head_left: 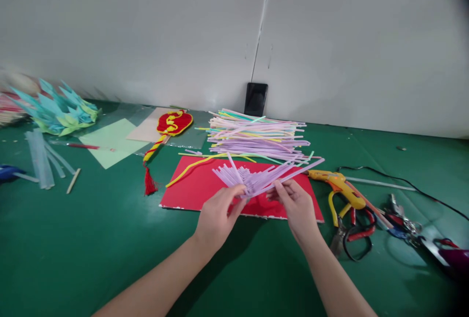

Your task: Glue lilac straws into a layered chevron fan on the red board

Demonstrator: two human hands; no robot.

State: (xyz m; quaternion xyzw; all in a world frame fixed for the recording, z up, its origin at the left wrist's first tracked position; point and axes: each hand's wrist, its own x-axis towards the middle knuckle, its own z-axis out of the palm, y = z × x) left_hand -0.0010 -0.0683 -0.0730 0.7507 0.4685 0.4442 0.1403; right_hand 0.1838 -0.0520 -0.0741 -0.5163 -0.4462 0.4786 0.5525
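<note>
Both my hands hold a fan-shaped bundle of lilac pipe cleaners (pixel 256 176) just above a red sheet (pixel 194 182) on the green table. My left hand (pixel 220 214) pinches the bundle's lower left side with thumb and fingers. My right hand (pixel 295 204) grips its lower right, where longer lilac strands stick out to the right. Behind the red sheet lies a big pile of pastel pipe cleaners (pixel 256 136). A loose yellow pipe cleaner (pixel 190 166) lies across the sheet's far edge.
A yellow glue gun (pixel 339 185), scissors (pixel 353 236) and pliers (pixel 401 219) lie to the right, with a black cable (pixel 403 180). A red and yellow tasselled ornament (pixel 170 126), pale paper sheets (pixel 110 141), glue sticks (pixel 40 158) and a teal paper craft (pixel 58 109) sit at left. A dark phone (pixel 255 98) leans on the white wall.
</note>
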